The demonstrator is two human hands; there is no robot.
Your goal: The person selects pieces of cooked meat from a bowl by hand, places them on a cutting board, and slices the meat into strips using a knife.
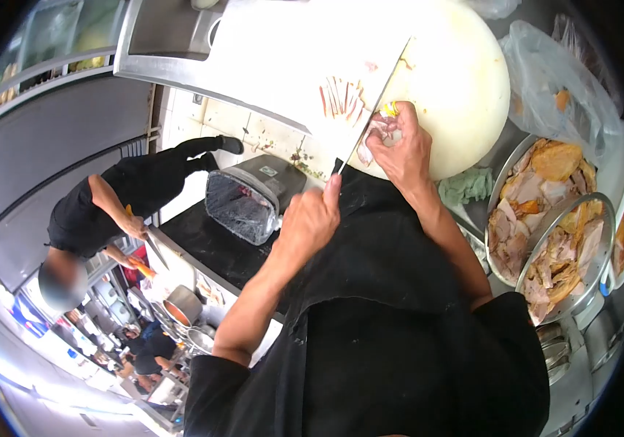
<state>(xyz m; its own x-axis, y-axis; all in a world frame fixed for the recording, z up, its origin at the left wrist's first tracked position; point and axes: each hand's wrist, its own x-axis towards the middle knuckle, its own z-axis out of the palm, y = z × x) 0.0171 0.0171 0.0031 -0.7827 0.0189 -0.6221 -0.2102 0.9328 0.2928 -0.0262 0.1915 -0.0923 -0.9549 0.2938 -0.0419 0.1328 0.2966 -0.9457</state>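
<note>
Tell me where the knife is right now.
In the head view, the knife is at upper centre, its handle in the left hand, its blade over the round cutting board between the sliced meat and right hand.

The knife in the left fingers has a smooth metal blade. Under the right fingers, the round cutting board looks like smooth, pale plastic. To their right are a glossy, wrinkled, transparent plastic bag and a matt, rumpled cloth. Below both, the apron is matt black fabric.
</note>
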